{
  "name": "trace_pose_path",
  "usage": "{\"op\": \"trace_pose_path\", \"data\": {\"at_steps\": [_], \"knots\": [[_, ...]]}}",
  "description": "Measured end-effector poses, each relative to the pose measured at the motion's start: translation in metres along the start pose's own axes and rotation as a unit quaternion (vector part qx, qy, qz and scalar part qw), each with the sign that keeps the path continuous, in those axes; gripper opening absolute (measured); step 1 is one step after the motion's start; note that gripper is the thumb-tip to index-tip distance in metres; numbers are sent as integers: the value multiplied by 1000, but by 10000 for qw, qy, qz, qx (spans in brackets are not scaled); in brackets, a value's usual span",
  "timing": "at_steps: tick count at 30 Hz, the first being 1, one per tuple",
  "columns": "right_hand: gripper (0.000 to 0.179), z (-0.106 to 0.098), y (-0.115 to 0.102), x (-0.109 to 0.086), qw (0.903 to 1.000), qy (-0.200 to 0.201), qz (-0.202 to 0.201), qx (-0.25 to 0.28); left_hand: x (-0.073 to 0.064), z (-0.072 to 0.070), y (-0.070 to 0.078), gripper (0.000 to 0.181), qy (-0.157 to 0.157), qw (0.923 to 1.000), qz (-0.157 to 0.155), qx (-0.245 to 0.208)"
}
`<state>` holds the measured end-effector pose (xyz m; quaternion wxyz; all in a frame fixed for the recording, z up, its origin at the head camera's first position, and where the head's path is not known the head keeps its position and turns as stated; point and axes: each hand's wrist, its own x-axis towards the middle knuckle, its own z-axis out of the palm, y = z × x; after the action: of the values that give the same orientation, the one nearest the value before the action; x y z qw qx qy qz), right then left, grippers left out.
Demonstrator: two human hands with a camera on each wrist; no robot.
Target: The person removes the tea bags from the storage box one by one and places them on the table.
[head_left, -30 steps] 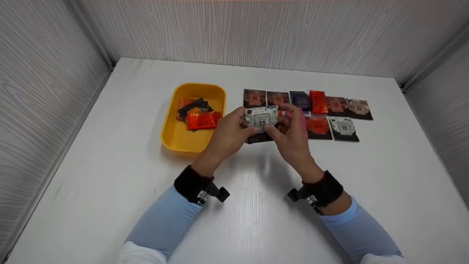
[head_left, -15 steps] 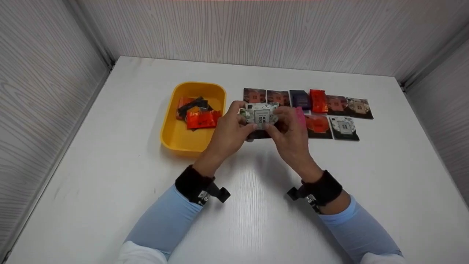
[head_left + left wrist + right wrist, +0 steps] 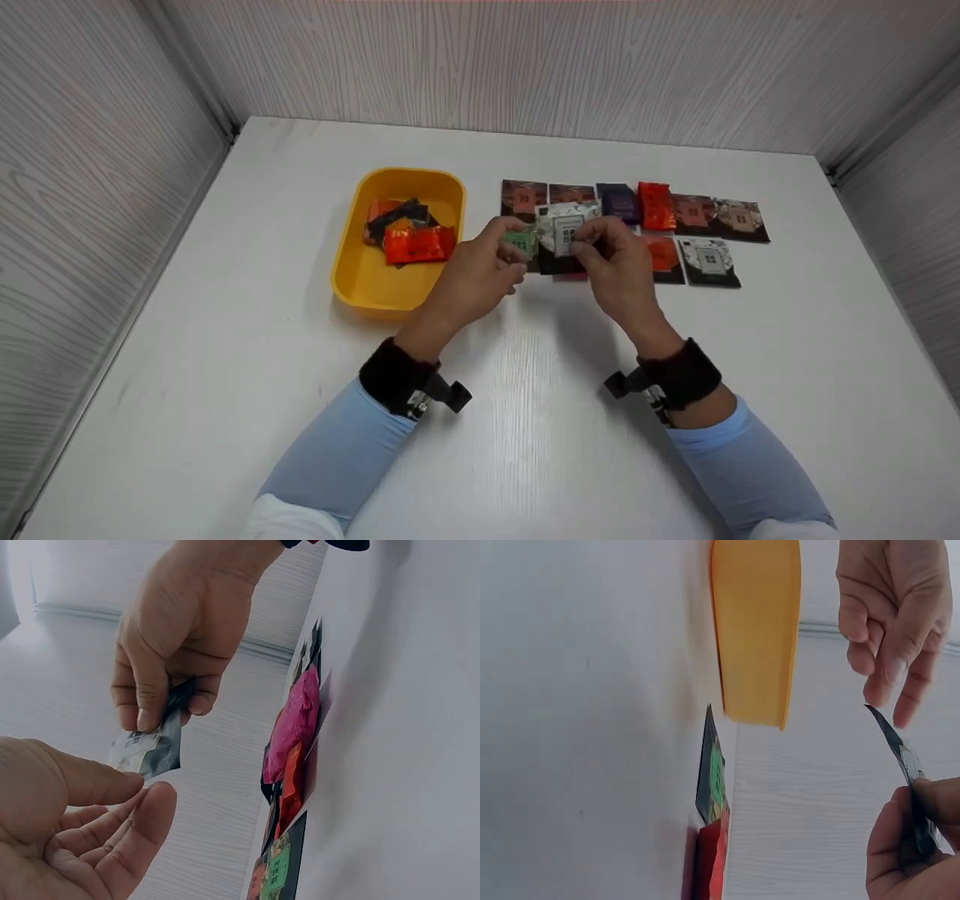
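My right hand (image 3: 621, 274) pinches a small flat sachet (image 3: 556, 223) between thumb and fingers, raised above the table. The sachet has a white floral top with a pale printed label and a dark lower part. My left hand (image 3: 474, 281) is just to its left, with fingers loosely bent and nothing between them. In the right wrist view, the left fingertips (image 3: 885, 682) are right by the sachet's corner. Below the hands, a green-labelled sachet (image 3: 522, 241) lies on the table. A pink packet (image 3: 292, 724) shows in the left wrist view, mostly hidden from the head.
A yellow tray (image 3: 367, 289) stands left of the hands, with red packets (image 3: 418, 245) and dark ones inside. Two rows of sachets lie at the back right, including a red packet (image 3: 655, 206), a dark purple one (image 3: 618, 202) and a white-and-black sachet (image 3: 710, 261).
Both hands were holding the white floral sachet. The left hand has let go, while the right hand has shifted right with it, uncovering the green-labelled sachet below.
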<state>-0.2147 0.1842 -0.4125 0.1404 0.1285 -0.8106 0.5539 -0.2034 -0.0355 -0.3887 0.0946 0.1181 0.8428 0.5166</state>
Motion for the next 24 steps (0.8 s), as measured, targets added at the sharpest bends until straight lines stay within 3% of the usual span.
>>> {"op": "trace_pose_path", "data": {"at_steps": [5, 12, 19, 24], "knots": [[9, -19, 15, 10, 9988, 204, 340, -296, -1, -4, 0, 29, 26, 9996, 0, 290], [13, -66, 44, 17, 9894, 327, 1016, -982, -1, -9, 1, 28, 103, 9984, -128, 549], [22, -137, 76, 22, 9647, -30, 1982, -1731, -1, -11, 1, 28, 99, 9973, -191, 698], [27, -179, 95, 22, 9469, 77, 2347, -2196, -1, -11, 1, 27, 89, 9965, -168, 811]]}}
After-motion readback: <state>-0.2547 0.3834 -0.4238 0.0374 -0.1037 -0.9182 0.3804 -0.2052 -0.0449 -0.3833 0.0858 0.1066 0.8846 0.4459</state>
